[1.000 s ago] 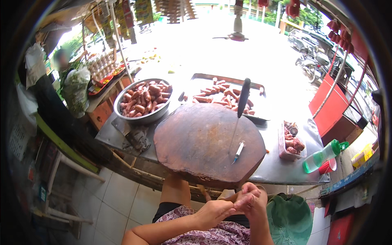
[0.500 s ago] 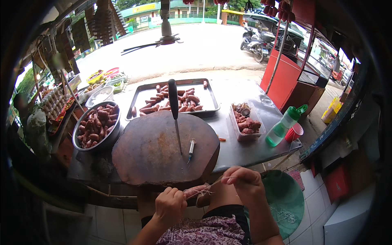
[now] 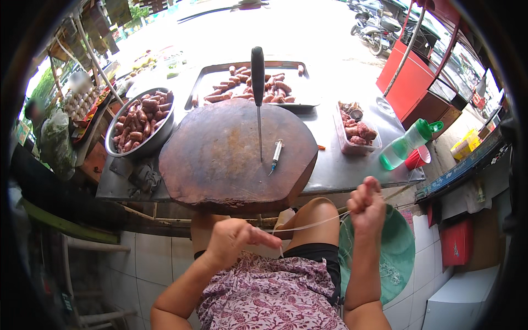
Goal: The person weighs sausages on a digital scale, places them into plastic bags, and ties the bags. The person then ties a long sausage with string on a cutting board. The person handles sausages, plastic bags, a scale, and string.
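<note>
A short reddish sausage (image 3: 267, 238) sticks out of my left hand (image 3: 226, 242), which is closed around its rear end above my lap. A thin white string (image 3: 314, 224) runs from beside the sausage across to my right hand (image 3: 367, 212). That hand is raised over my right knee, its fingers closed on the string. A loose string end hangs below the sausage tip. In front of me lies a thick round wooden chopping block (image 3: 220, 148). A black-handled knife (image 3: 257, 77) stands upright in it, and a small syringe (image 3: 277, 156) rests beside the blade.
Several sausages fill a metal basin (image 3: 171, 118) at left and a tray (image 3: 314, 103) behind the block. To the right are a plastic tub (image 3: 352, 147) of meat, a green-capped bottle (image 3: 400, 148) and a red cup (image 3: 420, 157). Beside my right leg is a green round container (image 3: 404, 247).
My hands have moved apart, and the string now stretches between them. The right hand has gone right and up. The whole view has tilted downward, showing more of my lap.
</note>
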{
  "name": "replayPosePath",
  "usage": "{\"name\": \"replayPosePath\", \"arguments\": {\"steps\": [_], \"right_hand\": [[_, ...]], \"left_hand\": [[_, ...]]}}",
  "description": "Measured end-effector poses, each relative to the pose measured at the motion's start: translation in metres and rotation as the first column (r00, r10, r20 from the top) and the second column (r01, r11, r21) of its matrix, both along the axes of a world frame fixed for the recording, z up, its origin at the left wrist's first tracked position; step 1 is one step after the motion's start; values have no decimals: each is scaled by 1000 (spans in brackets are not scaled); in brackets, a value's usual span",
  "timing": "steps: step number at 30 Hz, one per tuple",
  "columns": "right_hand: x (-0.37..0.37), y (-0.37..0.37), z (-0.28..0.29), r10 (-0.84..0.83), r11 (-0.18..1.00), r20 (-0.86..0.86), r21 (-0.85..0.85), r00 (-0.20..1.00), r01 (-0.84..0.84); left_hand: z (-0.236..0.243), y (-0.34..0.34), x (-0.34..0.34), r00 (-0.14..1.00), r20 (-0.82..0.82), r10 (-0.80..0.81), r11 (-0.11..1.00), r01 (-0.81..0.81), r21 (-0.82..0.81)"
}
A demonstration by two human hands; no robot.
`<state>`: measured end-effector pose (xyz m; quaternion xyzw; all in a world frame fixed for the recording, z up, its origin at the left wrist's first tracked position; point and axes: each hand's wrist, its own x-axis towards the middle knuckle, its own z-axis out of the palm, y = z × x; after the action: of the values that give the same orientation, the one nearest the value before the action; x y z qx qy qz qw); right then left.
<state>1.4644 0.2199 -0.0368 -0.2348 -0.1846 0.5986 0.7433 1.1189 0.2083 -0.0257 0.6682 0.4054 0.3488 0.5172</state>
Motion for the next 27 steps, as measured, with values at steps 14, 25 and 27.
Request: {"name": "replayPosePath", "arguments": {"steps": [14, 25, 27], "right_hand": [[-53, 6, 25, 210, 890, 912, -28, 353, -456], [-118, 78, 51, -209, 927, 977, 209, 35, -311], [-125, 86, 54, -272, 946, 947, 232, -171, -225]], "left_hand": [[56, 52, 16, 914, -12, -407, 771, 336, -540], [79, 148, 18, 918, -308, -248, 960, 190, -207], [70, 162, 19, 932, -300, -204, 968, 147, -204]]}}
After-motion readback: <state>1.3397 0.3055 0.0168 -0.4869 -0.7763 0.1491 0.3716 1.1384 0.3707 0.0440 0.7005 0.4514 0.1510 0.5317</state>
